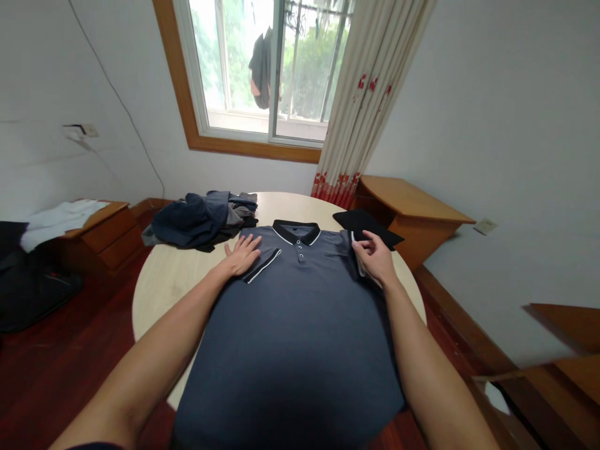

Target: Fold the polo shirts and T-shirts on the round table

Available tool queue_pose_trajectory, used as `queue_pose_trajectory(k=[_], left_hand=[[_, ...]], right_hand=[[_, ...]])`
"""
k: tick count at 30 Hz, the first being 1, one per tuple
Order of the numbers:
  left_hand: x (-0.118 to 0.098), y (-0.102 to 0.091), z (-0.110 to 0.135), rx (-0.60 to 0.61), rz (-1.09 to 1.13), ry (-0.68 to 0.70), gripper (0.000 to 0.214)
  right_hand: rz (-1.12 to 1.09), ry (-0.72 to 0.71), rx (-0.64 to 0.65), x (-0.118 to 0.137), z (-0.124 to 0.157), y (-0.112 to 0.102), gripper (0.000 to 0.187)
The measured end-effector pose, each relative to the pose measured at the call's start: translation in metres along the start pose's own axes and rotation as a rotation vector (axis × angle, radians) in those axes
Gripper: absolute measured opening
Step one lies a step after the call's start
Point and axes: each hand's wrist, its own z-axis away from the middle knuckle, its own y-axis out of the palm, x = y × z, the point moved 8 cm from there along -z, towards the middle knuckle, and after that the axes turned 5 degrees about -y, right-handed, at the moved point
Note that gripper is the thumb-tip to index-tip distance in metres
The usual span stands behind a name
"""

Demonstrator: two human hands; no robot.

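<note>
Grey knit polo shirt lies lengthwise, collar pointing away between the hands. The left hand is spread flat on it, the right hand pinches its edge.

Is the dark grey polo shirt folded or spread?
Mostly spread: the dark grey polo shirt lies flat, front up; left hand presses one sleeve turned in, right hand pinches the other.

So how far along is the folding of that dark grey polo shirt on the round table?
Done: the dark grey polo shirt lies flat, face up, left sleeve folded in under the flat left hand. In hand: the right hand pinches the right sleeve. Left: the body is unfolded; a heap of dark clothes lies behind.
</note>
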Motion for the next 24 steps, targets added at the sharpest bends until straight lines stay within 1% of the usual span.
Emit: queue_pose_trajectory(k=[1,3,4,6,7,9,11,12,14,16,17,19,22,24], left_hand=[[-0.002,-0.002,0.000,-0.043,0.006,0.042,0.060],[-0.005,-0.006,0.000,-0.132,0.009,0.120,0.058],[-0.006,-0.007,-0.001,-0.161,0.007,0.150,0.057],[-0.009,-0.005,-0.002,-0.177,-0.003,0.189,0.058],[-0.010,-0.003,-0.002,-0.164,-0.013,0.195,0.059],[-0.011,0.004,-0.004,-0.111,-0.045,0.176,0.061],[-0.011,0.010,-0.004,-0.051,-0.091,0.132,0.063],[-0.011,0.012,-0.003,-0.025,-0.113,0.111,0.064],[-0.012,0.014,-0.002,0.009,-0.146,0.087,0.065],[-0.013,0.014,0.000,0.023,-0.161,0.077,0.065],[-0.013,0.013,0.000,0.025,-0.164,0.071,0.065],[-0.013,0.012,0.001,0.045,-0.167,0.062,0.066],[-0.014,0.013,0.001,0.145,-0.172,0.054,0.068],[-0.014,0.012,0.001,0.213,-0.172,0.051,0.067]], right_hand=[[-0.085,0.020,0.032,-0.001,0.001,0.005,0.083],[-0.159,0.057,0.048,-0.007,0.003,0.008,0.081],[-0.139,0.057,0.046,-0.010,0.003,0.008,0.076],[-0.012,0.020,0.066,-0.014,0.002,0.010,0.066],[0.074,-0.013,0.098,-0.015,0.002,0.014,0.060],[0.249,-0.102,0.205,-0.014,0.004,0.029,0.052],[0.419,-0.158,0.333,-0.014,0.008,0.047,0.051],[0.507,-0.150,0.389,-0.017,0.011,0.055,0.052],[0.660,-0.054,0.461,-0.027,0.014,0.062,0.056],[0.748,0.062,0.468,-0.038,0.015,0.060,0.059],[0.764,0.097,0.456,-0.042,0.014,0.057,0.060],[0.750,0.119,0.427,-0.046,0.009,0.054,0.058],[0.645,0.103,0.408,-0.048,-0.002,0.056,0.052],[0.544,0.124,0.403,-0.051,-0.011,0.058,0.050]])
